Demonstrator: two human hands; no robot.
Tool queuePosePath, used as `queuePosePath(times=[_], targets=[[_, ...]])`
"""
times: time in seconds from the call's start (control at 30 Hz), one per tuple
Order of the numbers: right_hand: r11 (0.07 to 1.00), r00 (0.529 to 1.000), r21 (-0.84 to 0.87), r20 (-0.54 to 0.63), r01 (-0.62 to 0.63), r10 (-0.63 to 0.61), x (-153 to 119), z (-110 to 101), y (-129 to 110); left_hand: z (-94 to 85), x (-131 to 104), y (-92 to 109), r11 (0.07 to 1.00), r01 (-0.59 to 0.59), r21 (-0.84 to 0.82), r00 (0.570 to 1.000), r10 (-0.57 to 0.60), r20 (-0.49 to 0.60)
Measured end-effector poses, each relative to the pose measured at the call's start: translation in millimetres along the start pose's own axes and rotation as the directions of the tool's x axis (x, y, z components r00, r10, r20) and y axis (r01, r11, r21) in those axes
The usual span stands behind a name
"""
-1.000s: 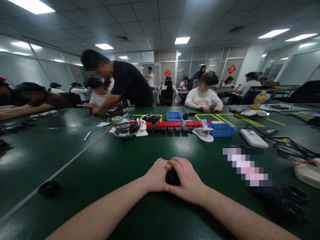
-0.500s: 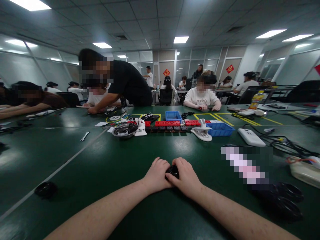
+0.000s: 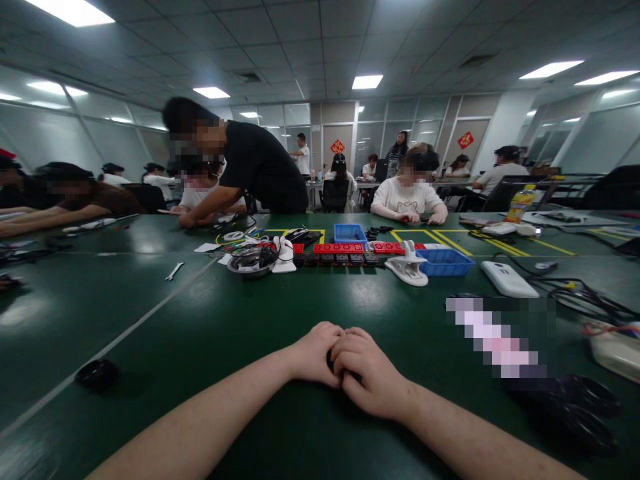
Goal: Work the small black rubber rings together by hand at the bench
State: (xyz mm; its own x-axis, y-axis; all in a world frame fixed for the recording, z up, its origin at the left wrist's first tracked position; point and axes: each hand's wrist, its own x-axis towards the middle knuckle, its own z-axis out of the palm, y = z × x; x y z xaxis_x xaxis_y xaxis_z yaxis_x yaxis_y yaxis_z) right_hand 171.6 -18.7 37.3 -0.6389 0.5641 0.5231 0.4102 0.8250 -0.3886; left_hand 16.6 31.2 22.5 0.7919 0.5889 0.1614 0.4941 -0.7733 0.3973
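Both of my hands meet over the green table (image 3: 240, 413), around a small black ring-shaped part (image 3: 330, 361). Only a dark sliver of it shows between my fingers. My left hand (image 3: 316, 353) is closed against its left side. Curled over its top and right side are the fingers of my right hand (image 3: 369, 371). A similar glossy black ring (image 3: 97, 375) lies on the table off to the left, touched by neither hand.
More black rings (image 3: 586, 430) lie at right, beside a blurred-out phone-like item (image 3: 493, 337). Ahead are a white clip stand (image 3: 407, 267), blue bins (image 3: 445, 261), red blocks (image 3: 337, 248), a metal bowl of cables (image 3: 250, 263) and a wrench (image 3: 175, 271). People sit across the table.
My right fingers have moved over the top of the black ring and curled, hiding its opening that showed before. The whole view has shifted slightly.
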Motion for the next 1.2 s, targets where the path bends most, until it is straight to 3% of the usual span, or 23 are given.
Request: queuePosePath(times=[0.33,0.47,0.67,0.9,1.2], targets=[[1.000,1.000,-0.015,0.003,0.013,-0.013,-0.8,-12.0,-8.6,4.8,-3.5,-2.9,0.999,-0.024,0.023,1.000,0.024,0.009],[0.991,0.994,-0.086,-0.043,-0.103,0.099,1.2,-17.6,-2.6,3.0,-4.3,0.8,1.000,0.007,0.003,1.000,-0.007,-0.001],[0.933,0.945,-0.158,-0.100,-0.324,0.311,2.1,-13.0,3.1,-0.6,-3.8,8.0,0.998,0.036,0.057,0.999,-0.034,-0.033],[0.893,0.930,-0.267,-0.033,-0.361,0.366,2.0,-2.7,-0.4,0.5,-3.8,12.3,0.983,0.088,0.158,0.988,-0.067,-0.136],[0.884,0.915,-0.264,0.015,-0.386,0.404,4.6,-3.7,1.8,3.1,-1.8,12.2,0.990,0.092,0.106,0.989,-0.078,-0.125]])
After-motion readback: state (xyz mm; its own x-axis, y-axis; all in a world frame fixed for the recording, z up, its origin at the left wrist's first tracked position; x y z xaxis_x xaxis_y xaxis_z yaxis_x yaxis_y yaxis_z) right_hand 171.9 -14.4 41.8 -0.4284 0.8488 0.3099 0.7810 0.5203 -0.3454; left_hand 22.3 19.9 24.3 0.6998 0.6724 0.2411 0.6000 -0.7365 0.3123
